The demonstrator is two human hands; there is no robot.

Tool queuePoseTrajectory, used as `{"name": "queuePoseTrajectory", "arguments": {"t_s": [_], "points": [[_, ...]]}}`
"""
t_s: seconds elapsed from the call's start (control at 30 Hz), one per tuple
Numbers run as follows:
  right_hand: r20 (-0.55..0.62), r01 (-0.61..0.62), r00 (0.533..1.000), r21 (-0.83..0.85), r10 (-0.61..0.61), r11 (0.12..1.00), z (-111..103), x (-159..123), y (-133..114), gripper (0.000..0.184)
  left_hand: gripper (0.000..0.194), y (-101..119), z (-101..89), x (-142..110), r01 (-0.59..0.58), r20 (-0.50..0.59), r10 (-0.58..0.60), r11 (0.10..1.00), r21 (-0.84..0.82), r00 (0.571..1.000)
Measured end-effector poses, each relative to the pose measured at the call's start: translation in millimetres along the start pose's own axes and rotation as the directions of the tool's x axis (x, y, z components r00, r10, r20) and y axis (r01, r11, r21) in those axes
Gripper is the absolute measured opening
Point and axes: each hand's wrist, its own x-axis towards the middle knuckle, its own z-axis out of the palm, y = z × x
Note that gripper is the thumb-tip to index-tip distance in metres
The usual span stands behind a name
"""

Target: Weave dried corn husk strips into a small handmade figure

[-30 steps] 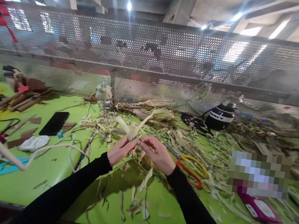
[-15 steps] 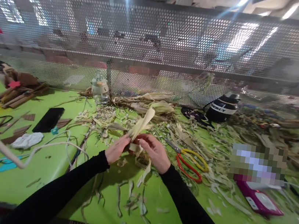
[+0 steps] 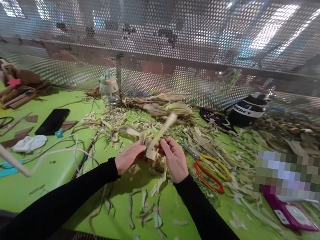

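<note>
Between my hands, over the middle of the green table (image 3: pixel 58 185), is a bundle of dry corn husk (image 3: pixel 151 154) with a pale strip sticking up from it. My left hand (image 3: pixel 129 156) pinches its left side, thumb and fingers pressed together. On the other side my right hand (image 3: pixel 174 158) has its fingers curled on the husk; the fingertips are partly hidden. Scissors (image 3: pixel 210 171) with one red and one yellow handle loop lie just right of my right hand. Husk scraps (image 3: pixel 147 213) are scattered below the hands.
Behind the hands lies a pile of corn husks (image 3: pixel 164 106), with a clear bottle (image 3: pixel 109 89) to its left and a black jug (image 3: pixel 247 110) to its right. A black phone (image 3: pixel 53 121), cables and a white crumpled tissue (image 3: pixel 30 143) lie left. A perforated metal screen (image 3: pixel 162 17) closes the back.
The upright husk strip has tilted to the right and looks narrower. My left hand has slid lower on the bundle. The whole view has tipped slightly downward.
</note>
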Motion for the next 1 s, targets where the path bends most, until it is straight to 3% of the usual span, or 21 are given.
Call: {"name": "queuePoseTrajectory", "arguments": {"t_s": [0.07, 0.17, 0.23, 0.43, 0.5, 0.6, 0.7, 0.83, 0.9, 1.0], "points": [[0.06, 0.03, 0.998, -0.073, -0.026, 0.997, -1.8, -0.2, -2.8, 0.036, 0.043, 4.3, 1.3, -1.5, -0.045, 0.01, 0.045, 0.999, -0.011, 0.999], [0.189, 0.207, 0.969, -0.27, -0.159, 0.94, -2.5, -3.6, -8.1, 0.033, 0.038, 11.7, 1.2, -3.5, -0.15, -0.063, 0.162, 0.975, 0.162, 0.985], [0.208, 0.276, 0.956, -0.386, -0.209, 0.88, -2.0, -5.7, -9.6, 0.028, 0.034, 13.6, -0.8, -3.0, -0.168, -0.075, 0.193, 0.951, 0.258, 0.978], [0.083, 0.313, 0.946, -0.486, -0.314, 0.816, -6.4, -0.6, -4.7, 0.025, 0.036, 8.7, -5.8, -0.5, 0.054, 0.079, -0.06, 0.996, 0.074, 0.995], [0.104, 0.316, 0.947, -0.471, -0.304, 0.824, -7.6, 1.6, -3.9, 0.026, 0.033, 9.6, -5.8, -1.3, 0.057, 0.105, -0.067, 0.995, 0.087, 0.992], [0.166, 0.285, 0.957, -0.391, -0.237, 0.876, -6.0, 1.2, -4.0, 0.025, 0.024, 12.8, -7.3, -1.6, -0.079, 0.117, 0.049, 0.96, 0.27, 0.992], [0.205, 0.214, 0.968, -0.362, -0.146, 0.907, -2.3, -1.4, -2.9, 0.026, 0.018, 13.4, -12.0, 0.2, -0.249, 0.184, 0.175, 0.8, 0.546, 0.967], [0.16, 0.141, 0.983, -0.355, -0.088, 0.924, 1.3, -2.7, 2.2, 0.027, 0.011, 11.2, -17.9, 1.7, -0.279, 0.146, 0.265, 0.58, 0.766, 0.953], [0.148, 0.091, 0.987, -0.234, -0.057, 0.968, 2.4, -2.1, 4.5, 0.029, 0.012, 10.7, -16.7, 0.4, -0.253, 0.102, 0.28, 0.581, 0.774, 0.955], [0.147, -0.015, 0.989, -0.07, 0.026, 0.997, 2.5, -0.5, 6.0, 0.035, 0.018, 10.6, -9.3, -3.1, -0.237, 0.021, 0.285, 0.752, 0.615, 0.958]]}}
